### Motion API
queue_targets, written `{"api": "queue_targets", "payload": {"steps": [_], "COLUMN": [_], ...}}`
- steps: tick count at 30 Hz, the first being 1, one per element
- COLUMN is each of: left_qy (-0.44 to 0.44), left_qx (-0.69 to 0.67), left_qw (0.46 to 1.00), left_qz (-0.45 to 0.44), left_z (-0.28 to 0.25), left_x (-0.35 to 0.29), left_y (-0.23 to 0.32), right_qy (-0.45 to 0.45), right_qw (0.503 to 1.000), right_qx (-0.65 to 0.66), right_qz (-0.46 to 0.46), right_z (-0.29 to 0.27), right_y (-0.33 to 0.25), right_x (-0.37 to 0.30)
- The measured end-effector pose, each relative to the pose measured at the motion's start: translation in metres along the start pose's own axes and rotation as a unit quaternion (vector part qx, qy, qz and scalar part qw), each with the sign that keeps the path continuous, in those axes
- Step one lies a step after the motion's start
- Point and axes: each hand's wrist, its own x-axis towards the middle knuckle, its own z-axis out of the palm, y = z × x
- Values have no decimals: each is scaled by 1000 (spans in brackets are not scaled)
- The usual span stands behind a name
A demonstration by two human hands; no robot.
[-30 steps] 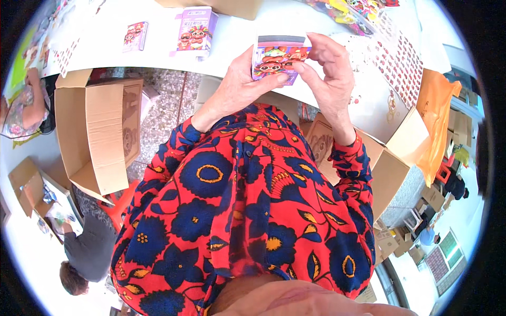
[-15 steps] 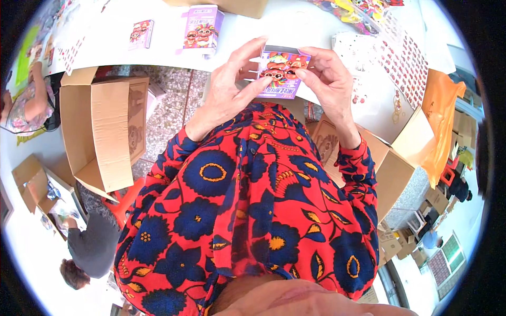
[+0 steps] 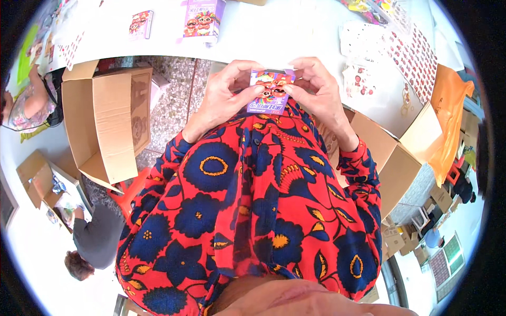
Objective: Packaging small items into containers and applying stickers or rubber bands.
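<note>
A small purple carton (image 3: 270,90) with red cartoon figures on its face is between my two hands, close to my body at the near edge of the table. My left hand (image 3: 227,96) grips its left side, thumb on the printed face. On the right side my right hand (image 3: 318,94) does the same, its thumb on the face and its forefinger by the upper end. That upper end seems to have a loose flap; its inside is hidden from me.
On the white table (image 3: 158,50) stand a larger purple box (image 3: 202,21) and a small printed box (image 3: 140,25). Sticker sheets (image 3: 414,63) lie at right. Open cardboard boxes (image 3: 113,124) flank me, with an orange bag (image 3: 448,116) at far right. Co-workers (image 3: 97,237) are at left.
Both hands have brought the purple carton lower and a little left, closer to my body. My right forefinger has shifted along the carton's upper end. The view has shifted slightly.
</note>
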Motion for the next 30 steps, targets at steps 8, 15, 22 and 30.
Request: {"api": "queue_targets", "payload": {"steps": [8,15,22,30], "left_qy": [-1,88,-17,-23], "left_qx": [89,-126,60,48], "left_qw": [996,988,997,998], "left_qz": [14,9,33,-18], "left_z": [-3,13,-1,-2], "left_x": [-15,-22,-18,-4], "left_y": [-5,-9,1,19], "right_qy": [-21,-32,-71,-72], "right_qw": [996,991,993,994], "right_qx": [67,126,87,-15], "right_qz": [63,30,35,81], "right_z": [4,10,6,-2], "right_y": [16,26,11,-4], "right_x": [-10,-15,-19,-9]}}
